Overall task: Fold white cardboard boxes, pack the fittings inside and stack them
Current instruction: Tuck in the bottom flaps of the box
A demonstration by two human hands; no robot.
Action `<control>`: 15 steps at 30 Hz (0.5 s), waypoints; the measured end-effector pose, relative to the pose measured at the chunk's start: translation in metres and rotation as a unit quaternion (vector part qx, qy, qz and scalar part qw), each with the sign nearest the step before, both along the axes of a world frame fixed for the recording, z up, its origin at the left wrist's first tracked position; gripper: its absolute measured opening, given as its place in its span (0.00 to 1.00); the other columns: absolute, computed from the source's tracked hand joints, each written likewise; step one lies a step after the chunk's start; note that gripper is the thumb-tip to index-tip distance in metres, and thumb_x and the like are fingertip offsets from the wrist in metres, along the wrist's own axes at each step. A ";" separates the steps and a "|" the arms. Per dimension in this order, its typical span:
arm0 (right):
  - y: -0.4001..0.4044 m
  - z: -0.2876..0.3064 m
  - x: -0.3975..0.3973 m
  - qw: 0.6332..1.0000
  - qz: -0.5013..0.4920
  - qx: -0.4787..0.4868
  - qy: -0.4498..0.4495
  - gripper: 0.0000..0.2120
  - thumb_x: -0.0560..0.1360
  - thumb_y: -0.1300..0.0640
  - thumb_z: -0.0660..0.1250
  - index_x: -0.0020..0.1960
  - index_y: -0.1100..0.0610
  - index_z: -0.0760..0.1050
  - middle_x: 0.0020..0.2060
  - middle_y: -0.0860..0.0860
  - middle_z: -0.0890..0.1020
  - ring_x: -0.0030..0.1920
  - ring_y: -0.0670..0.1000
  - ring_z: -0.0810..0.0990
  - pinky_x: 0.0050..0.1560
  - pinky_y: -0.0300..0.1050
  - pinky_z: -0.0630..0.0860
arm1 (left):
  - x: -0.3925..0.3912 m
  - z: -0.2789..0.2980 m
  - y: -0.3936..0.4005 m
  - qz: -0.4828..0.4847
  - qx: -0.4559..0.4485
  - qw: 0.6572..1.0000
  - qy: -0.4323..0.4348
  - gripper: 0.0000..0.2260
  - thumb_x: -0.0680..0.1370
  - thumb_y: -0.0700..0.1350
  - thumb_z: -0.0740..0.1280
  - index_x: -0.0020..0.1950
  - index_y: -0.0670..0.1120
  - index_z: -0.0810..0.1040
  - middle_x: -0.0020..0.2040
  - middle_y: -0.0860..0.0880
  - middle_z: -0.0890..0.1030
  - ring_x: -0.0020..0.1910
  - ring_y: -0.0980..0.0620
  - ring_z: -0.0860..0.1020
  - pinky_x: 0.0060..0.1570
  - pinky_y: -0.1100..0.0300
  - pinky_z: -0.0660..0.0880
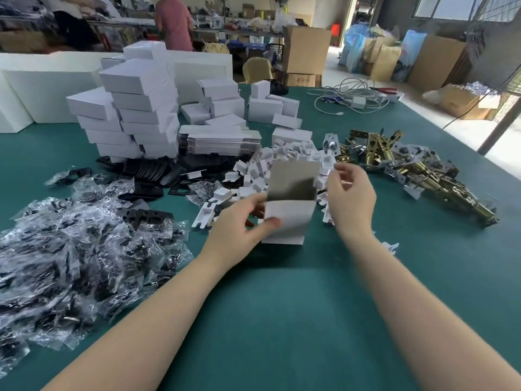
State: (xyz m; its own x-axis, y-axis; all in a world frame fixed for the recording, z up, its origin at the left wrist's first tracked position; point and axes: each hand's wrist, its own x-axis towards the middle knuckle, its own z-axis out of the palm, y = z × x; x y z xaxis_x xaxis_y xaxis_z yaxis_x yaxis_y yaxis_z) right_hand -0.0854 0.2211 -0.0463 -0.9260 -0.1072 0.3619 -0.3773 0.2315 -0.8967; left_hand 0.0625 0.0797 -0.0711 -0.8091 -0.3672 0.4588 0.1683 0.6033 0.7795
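A half-formed white cardboard box [289,218] is standing upright on the green table [282,320], near its middle, its smooth white outer wall facing the camera and a dull grey inner flap rising above it. The left hand [242,224] is gripping the box's left edge, thumb lying across the white face and fingers curling behind. The right hand [349,193] is hovering just beside the box's right side with fingers loosely bent and holding nothing; whether a fingertip is touching the flap is hard to tell.

Just behind the box, a heap of small white folded card inserts [282,162] is spreading across the cloth, some partly hidden by the box and hands. To the right, a pile of brass and steel latch fittings [408,167] is glinting, angular and tangled. To the left, crinkled clear plastic bags [70,241] holding dark parts are lying in a glossy mound, cut off by the left edge. Flat black plates [146,170] are lying behind them, blurred. Farther back, a bundle of flat unfolded blanks [220,141] is sitting beside leaning stacks of finished white boxes [132,108]. A loose grey cable [349,97] is coiling at the far edge.
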 end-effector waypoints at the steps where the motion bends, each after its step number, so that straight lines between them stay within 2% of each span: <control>1: -0.001 0.004 -0.018 0.999 -0.015 0.046 -0.006 0.10 0.79 0.55 0.63 0.59 0.53 0.78 0.46 0.42 0.80 0.41 0.37 0.76 0.39 0.29 0.68 | -0.002 -0.001 0.000 -0.002 -0.014 1.000 -0.012 0.11 0.70 0.63 0.67 0.51 0.75 0.71 0.47 0.67 0.79 0.45 0.64 0.78 0.41 0.72 0.71; 5: 0.003 0.014 -0.081 0.975 -0.033 0.219 -0.026 0.13 0.78 0.57 0.62 0.61 0.54 0.78 0.48 0.46 0.80 0.36 0.44 0.76 0.36 0.40 0.72 | -0.008 -0.005 -0.003 0.031 -0.025 0.999 -0.021 0.14 0.68 0.65 0.68 0.51 0.66 0.74 0.48 0.66 0.79 0.44 0.64 0.79 0.41 0.69 0.73; 8: 0.003 0.019 -0.112 0.946 -0.039 0.323 0.000 0.13 0.79 0.57 0.61 0.58 0.55 0.81 0.48 0.52 0.83 0.40 0.53 0.79 0.41 0.44 0.76 | -0.011 -0.008 -0.008 0.030 -0.026 0.999 -0.007 0.12 0.67 0.65 0.70 0.47 0.65 0.75 0.45 0.63 0.80 0.41 0.63 0.80 0.39 0.69 0.74; 11: -0.007 0.026 -0.132 0.932 -0.038 0.360 -0.004 0.11 0.79 0.56 0.61 0.45 0.56 0.81 0.42 0.56 0.83 0.41 0.57 0.79 0.43 0.45 0.75 | -0.013 -0.008 -0.010 0.015 -0.013 1.000 0.007 0.11 0.67 0.62 0.72 0.48 0.67 0.75 0.43 0.62 0.82 0.41 0.60 0.81 0.37 0.71 0.72; 13: -0.016 0.028 -0.141 0.930 -0.043 0.364 -0.018 0.15 0.79 0.53 0.62 0.37 0.59 0.77 0.34 0.56 0.79 0.38 0.58 0.77 0.41 0.45 0.74 | -0.014 -0.009 -0.010 0.014 -0.011 1.000 0.009 0.11 0.67 0.61 0.72 0.48 0.67 0.76 0.42 0.63 0.81 0.40 0.60 0.81 0.35 0.73 0.70; 15: -0.023 0.026 -0.150 0.925 -0.045 0.375 -0.037 0.18 0.80 0.49 0.63 0.40 0.62 0.78 0.36 0.57 0.79 0.39 0.58 0.77 0.44 0.46 0.76 | -0.015 -0.011 -0.010 0.019 -0.008 1.000 0.006 0.12 0.67 0.61 0.72 0.48 0.64 0.76 0.42 0.62 0.81 0.40 0.59 0.81 0.35 0.72 0.70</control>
